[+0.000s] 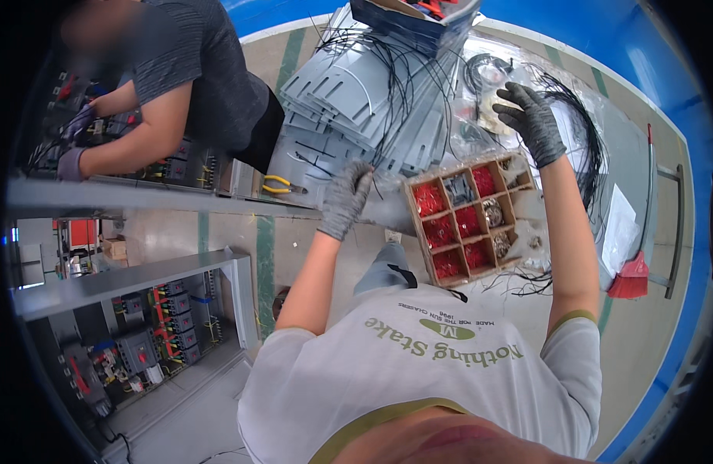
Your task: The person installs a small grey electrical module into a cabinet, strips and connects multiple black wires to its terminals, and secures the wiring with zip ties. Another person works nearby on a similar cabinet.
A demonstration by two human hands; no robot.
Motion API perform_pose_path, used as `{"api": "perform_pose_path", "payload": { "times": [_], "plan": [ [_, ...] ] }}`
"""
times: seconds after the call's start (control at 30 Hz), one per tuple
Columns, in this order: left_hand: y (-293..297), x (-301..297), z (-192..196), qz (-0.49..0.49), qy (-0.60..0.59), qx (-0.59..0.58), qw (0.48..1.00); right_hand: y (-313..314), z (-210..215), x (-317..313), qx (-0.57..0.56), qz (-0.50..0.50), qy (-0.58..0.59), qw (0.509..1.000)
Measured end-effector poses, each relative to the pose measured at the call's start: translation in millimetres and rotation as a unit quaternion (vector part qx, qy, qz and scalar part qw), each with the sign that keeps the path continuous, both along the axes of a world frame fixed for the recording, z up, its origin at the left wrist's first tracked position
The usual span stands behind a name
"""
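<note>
So far left there's a co-worker's hand (70,164) in a purple-grey glove, busy inside an electrical cabinet (124,158), nothing to do with the person's own hands. A pair of yellow-handled pliers (281,185) lies on the floor just left of the left hand.

The left hand (345,199), grey glove, has its grip curled down onto the near edge of the pile of grey slotted metal plates (356,100); the fingers look closed over the edge, but I can't tell if they actually pinch anything. The plates fan away from it to the far side, long axis running far-left to near-right, with thin black wires (403,77) draped over them.

Just right of that hand sits the cardboard divider box (472,220), with red bits in most cells and metal hardware in a few.

The right hand (532,120) is farther out, fingers spread apart and holding nothing, hovering over clear plastic bags (491,108). The bundle of black cables (592,147) loops just right of it, so this hand is clearly the nearer one to them.
</note>
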State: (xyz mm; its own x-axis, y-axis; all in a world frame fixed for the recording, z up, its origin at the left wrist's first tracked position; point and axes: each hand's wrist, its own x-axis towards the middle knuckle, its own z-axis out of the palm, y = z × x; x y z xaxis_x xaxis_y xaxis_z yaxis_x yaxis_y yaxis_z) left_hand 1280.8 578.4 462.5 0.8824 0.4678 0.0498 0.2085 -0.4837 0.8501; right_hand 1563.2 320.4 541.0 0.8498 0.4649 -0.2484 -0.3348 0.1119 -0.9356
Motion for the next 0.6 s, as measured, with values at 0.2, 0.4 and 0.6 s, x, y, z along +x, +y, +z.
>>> {"api": "perform_pose_path", "payload": {
  "times": [0.2,0.4,0.6],
  "plan": [
    [115.5,128.4,-18.8,0.059,-0.095,-0.09,0.99,96.1,-20.9,80.8,-0.027,0.003,0.037,0.999],
    [200.8,244.2,-9.8,0.054,-0.113,0.036,0.991,164.4,-21.9,107.8,-0.071,-0.023,0.086,0.994],
    [245.2,337.9,-11.7,-0.043,-0.054,0.327,0.942,189.8,-38.9,136.3,0.006,-0.085,0.177,0.98]
  ]
}}
